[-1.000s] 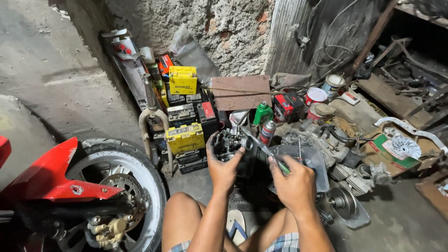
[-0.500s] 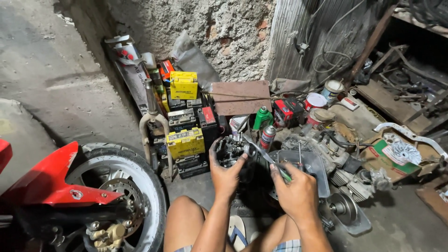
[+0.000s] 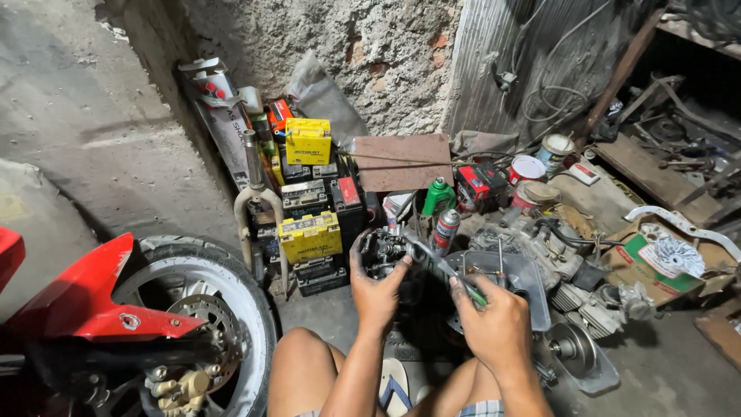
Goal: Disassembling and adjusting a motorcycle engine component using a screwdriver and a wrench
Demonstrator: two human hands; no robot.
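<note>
Two greasy hands are on one small engine part here. Left hand (image 3: pixel 376 287) is cupped round a dark metal engine part (image 3: pixel 384 252), fingers curled up its left side and thumb hooked over the near edge, so it's clamped on it and holding it up off the floor. Right hand (image 3: pixel 494 324) is closed tight round the green handle of a screwdriver (image 3: pixel 444 268), and the shaft runs up and left from those fingers until the tip meets the part, right beside the left thumb.

Just past the right fingers there's a grey plastic tray (image 3: pixel 531 289) with another tool standing in it, and beyond that a spray can (image 3: pixel 445 229) and a green bottle (image 3: pixel 438 196), both upright. Further right of the right hand sits a big engine block (image 3: pixel 556 255) on the floor.

Off to the left of the left fingers is a stack of yellow and black batteries (image 3: pixel 310 235) against the rough wall, with a fork leg (image 3: pixel 258 202) leaning in front of it. Well left of that is a motorcycle front wheel (image 3: pixel 202 324) with a red fender (image 3: pixel 85 297). Bare knees and a flip-flop (image 3: pixel 395 386) are below both hands
</note>
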